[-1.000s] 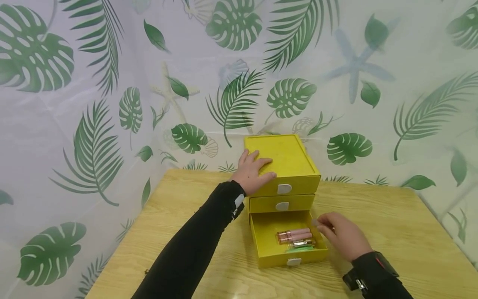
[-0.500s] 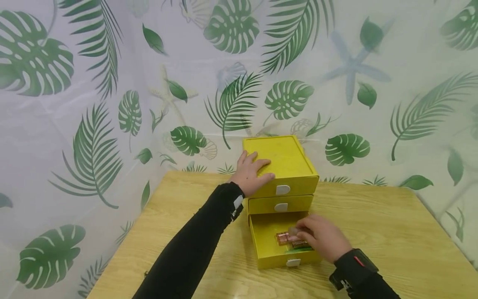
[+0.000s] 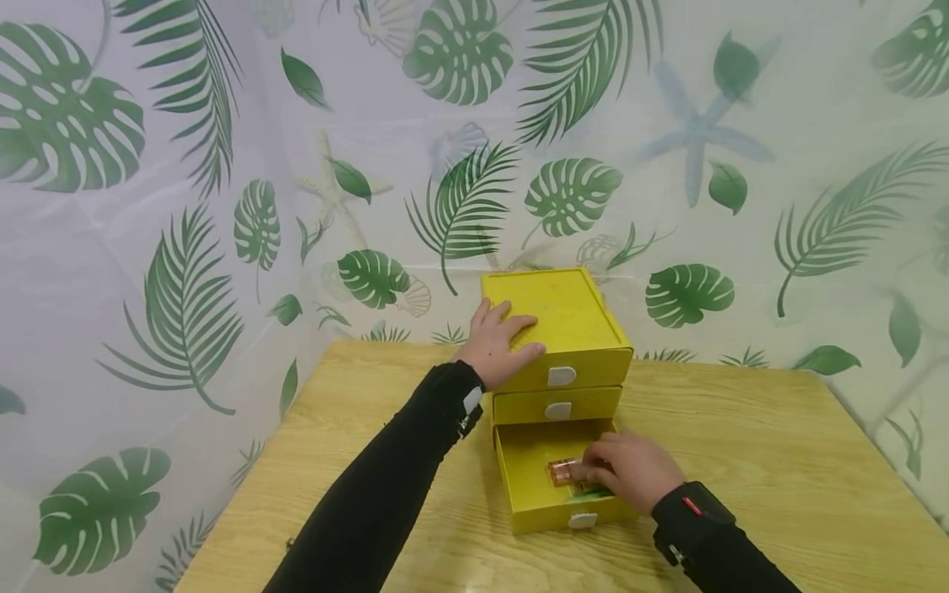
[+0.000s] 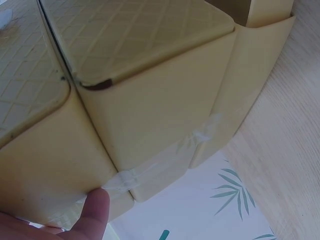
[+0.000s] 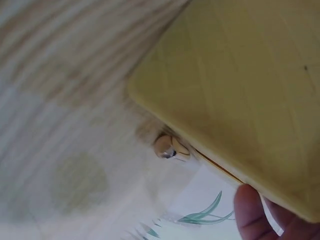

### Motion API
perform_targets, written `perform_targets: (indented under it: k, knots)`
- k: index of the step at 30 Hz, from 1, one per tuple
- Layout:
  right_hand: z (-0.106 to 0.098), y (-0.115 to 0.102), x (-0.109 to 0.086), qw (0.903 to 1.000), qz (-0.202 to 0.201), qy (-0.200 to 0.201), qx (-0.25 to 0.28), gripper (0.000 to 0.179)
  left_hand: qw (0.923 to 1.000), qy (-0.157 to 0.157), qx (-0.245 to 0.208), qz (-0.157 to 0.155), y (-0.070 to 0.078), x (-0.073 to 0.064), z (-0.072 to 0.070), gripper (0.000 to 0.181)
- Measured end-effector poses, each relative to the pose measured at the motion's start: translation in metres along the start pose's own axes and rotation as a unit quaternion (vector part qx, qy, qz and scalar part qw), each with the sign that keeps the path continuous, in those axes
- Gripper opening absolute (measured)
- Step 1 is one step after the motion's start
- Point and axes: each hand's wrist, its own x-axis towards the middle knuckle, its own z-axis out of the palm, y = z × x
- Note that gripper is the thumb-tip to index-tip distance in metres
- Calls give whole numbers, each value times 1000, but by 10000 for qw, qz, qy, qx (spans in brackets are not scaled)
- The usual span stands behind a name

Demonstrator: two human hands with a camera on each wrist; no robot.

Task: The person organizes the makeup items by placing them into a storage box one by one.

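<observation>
A yellow drawer unit (image 3: 559, 309) stands on the wooden table, its upper two drawers closed and its bottom drawer (image 3: 537, 519) pulled out. My left hand (image 3: 498, 346) rests with spread fingers on the unit's top left corner; the left wrist view shows its thumb (image 4: 95, 212) against the yellow side. My right hand (image 3: 633, 469) reaches over the right wall into the bottom drawer, fingers curled around a small translucent piece (image 3: 578, 471). Under the fingertips lie pink tubes (image 3: 561, 471), partly hidden by the hand, and a green item (image 3: 589, 496).
White tabs (image 3: 561, 376) stick out from the drawer fronts. Behind the table (image 3: 749, 461) hangs a leaf-patterned sheet (image 3: 689, 214). In the right wrist view a small rounded object (image 5: 167, 146) shows beside the yellow edge.
My right hand has moved left from beside the bottom drawer to inside it, carrying the small translucent piece and now covering most of the tubes. My left hand has stayed in place.
</observation>
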Motion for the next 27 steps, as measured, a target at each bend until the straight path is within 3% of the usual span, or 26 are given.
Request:
perform_targets:
  k: [8,16,27]
  knots:
    - [-1,1,5,9995,-99,-285,-46,5,10000,25,-38,41,0,0,0,55]
    - [1,-3,11,9971,470,-561,-207,5,9999,31,-126,54,1,-1,-1,54]
    - [5,-8,14,9966,504,-309,-581,9,10000,41,-4,29,1,1,2,54]
